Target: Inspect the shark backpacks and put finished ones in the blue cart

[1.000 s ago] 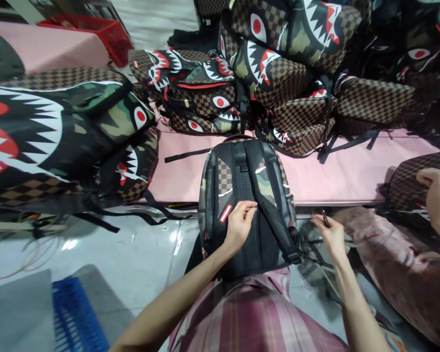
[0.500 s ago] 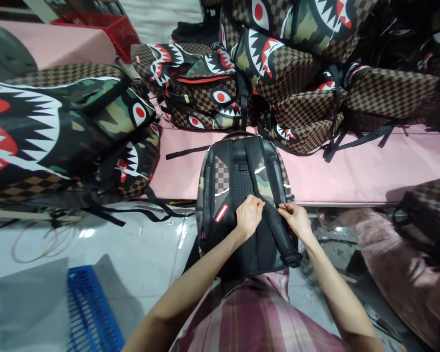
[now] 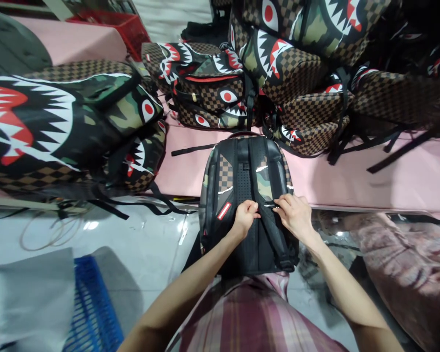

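Observation:
A backpack [image 3: 225,234] in black, brown check and camouflage leans on the edge of the pink table, its back panel and shoulder straps facing me. My left hand [image 3: 246,218] is closed in a pinch over the middle of the panel; what its fingertips hold is too small to make out. Over the strap on the right, my right hand [image 3: 295,217] is closed around a thin, pointed metal tool [image 3: 269,204], whose tip points left toward my left hand. Its exact kind is hidden by the fingers.
Shark-mouth backpacks lie on the pink table [image 3: 370,188]: a large one [image 3: 106,117] at left, a stack [image 3: 293,73] behind. A red crate [image 3: 128,34] stands at back left, a blue basket [image 3: 91,303] on the floor. A person's pink sleeve [image 3: 392,254] is at right.
My right hand has moved left from the backpack's right edge onto the strap, bringing the thin tool closer to my left hand. At right, the other person's dark checked bag has left the view.

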Motion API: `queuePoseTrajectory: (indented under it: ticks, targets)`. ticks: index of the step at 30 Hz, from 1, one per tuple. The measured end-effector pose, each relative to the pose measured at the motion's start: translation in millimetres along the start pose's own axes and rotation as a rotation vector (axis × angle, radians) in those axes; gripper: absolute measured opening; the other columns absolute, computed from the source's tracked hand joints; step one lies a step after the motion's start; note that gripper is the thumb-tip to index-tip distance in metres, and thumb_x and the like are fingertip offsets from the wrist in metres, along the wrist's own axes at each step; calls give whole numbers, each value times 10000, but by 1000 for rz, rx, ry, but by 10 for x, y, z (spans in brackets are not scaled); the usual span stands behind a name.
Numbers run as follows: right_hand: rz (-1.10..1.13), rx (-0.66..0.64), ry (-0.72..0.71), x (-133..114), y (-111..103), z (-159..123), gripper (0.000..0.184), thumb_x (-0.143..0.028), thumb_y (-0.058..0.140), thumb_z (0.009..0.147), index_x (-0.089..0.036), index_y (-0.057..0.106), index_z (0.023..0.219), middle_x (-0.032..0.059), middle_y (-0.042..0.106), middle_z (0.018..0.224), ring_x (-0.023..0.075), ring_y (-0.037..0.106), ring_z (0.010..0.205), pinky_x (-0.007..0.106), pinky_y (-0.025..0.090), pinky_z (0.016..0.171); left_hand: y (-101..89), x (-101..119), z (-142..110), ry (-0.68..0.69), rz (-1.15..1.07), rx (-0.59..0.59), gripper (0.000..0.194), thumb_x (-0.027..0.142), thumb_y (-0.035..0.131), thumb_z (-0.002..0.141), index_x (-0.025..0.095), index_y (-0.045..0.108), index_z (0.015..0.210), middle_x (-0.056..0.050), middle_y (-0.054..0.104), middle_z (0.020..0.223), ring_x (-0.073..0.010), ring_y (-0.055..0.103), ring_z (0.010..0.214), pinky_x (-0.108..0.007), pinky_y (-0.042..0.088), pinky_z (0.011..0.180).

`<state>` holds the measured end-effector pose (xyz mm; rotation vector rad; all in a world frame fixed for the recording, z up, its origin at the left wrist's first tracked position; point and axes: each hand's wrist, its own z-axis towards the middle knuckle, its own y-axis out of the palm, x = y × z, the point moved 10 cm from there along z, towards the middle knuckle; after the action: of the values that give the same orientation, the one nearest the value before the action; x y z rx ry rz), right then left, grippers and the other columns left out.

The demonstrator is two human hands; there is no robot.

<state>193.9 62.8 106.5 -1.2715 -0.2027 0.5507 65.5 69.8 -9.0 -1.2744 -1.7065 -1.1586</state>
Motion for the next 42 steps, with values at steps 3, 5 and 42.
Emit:
queuePoseTrajectory:
  ticks: [3, 5, 42]
  targets:
    - [-5, 35, -44, 8, -75, 48, 167, -296, 526, 880, -192, 632, 956, 53, 638, 896, 181, 533, 771, 327, 280, 696, 22, 21, -23, -8, -38, -11, 278, 387, 629, 692, 137, 509, 668, 10, 501, 659, -103, 528, 646, -233, 497, 579]
    - [-1, 53, -57, 14, -115, 71, 171, -300, 531, 879, -190, 637, 956, 53, 639, 900, 177, 527, 770, 330, 267, 703, 44, 31, -40, -10, -55, -22, 285, 395, 624, 699, 139, 502, 666, 9, 502, 656, -108, 534, 650, -241, 497, 588]
    - [313, -10, -202, -1266, 202, 171, 172, -266, 473, 912, -182, 613, 967, 51, 678, 920, 171, 569, 810, 342, 324, 730, -1184, 446, -870, 37, 316, 102, 93, 173, 627, 608, 155, 650, 697, 24, 581, 595, -103, 498, 552, -212, 383, 558]
